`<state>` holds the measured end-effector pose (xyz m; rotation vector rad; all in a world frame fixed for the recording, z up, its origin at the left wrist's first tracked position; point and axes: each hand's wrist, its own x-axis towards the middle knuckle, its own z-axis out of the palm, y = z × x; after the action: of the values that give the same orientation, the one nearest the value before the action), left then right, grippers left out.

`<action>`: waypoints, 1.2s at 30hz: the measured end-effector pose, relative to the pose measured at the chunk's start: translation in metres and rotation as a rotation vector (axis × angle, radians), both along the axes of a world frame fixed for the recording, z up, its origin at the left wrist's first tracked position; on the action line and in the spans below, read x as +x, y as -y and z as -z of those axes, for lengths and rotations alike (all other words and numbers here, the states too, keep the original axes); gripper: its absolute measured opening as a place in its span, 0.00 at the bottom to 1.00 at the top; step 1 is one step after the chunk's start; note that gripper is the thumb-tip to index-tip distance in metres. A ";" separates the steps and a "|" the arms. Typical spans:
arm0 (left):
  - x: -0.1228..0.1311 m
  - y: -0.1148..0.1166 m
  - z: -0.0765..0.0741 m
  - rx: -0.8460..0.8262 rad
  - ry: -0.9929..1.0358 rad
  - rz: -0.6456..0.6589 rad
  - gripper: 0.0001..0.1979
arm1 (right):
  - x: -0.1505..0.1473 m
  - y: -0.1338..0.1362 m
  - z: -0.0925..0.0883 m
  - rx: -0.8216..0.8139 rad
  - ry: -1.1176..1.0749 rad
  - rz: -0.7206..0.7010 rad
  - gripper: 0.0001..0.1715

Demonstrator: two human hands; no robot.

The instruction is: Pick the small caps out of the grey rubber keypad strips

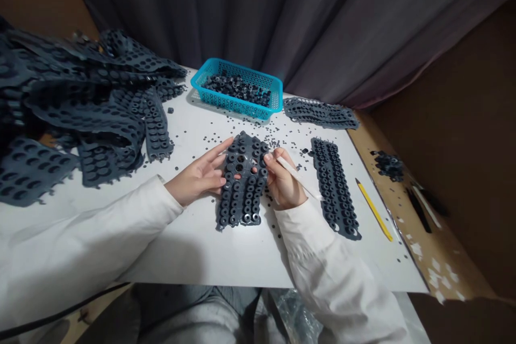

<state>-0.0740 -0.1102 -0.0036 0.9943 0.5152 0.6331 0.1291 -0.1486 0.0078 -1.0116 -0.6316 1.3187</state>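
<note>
A dark grey rubber sheet [242,193] with rows of molded ring-shaped parts is held up over the white table, tilted toward me. My left hand [201,174] grips its left edge, thumb in front and fingers partly behind. At the right edge, my right hand [284,180] pinches the sheet and also holds a slim white stick [296,174] slanting down to the right. Several holes in the sheet's upper half are without rings, and bits of finger show through them. The stick's upper tip is hidden by my fingers.
A blue basket [237,107] of small black rings stands at the back. Piled rubber sheets [86,107] fill the left. Another sheet [335,188] and a yellow pencil [374,209] lie right. Small black discs [274,134] are scattered behind my hands; a black heap [387,165] sits far right.
</note>
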 end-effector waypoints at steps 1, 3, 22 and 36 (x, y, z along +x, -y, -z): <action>0.000 0.000 0.000 0.004 0.000 -0.003 0.42 | 0.000 0.000 0.000 -0.003 -0.004 -0.005 0.28; 0.001 0.000 -0.002 0.011 -0.002 -0.023 0.44 | 0.001 0.000 -0.001 -0.030 -0.006 -0.046 0.28; 0.001 -0.006 -0.007 -0.014 -0.060 -0.299 0.31 | 0.001 0.009 -0.013 -0.101 0.078 -0.354 0.24; -0.002 -0.002 -0.009 -0.069 -0.082 -0.142 0.32 | 0.004 0.005 -0.006 -0.057 -0.047 -0.241 0.24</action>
<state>-0.0755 -0.1077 0.0053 0.9266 0.6801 0.6988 0.1331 -0.1536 0.0141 -0.9702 -0.6997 1.5747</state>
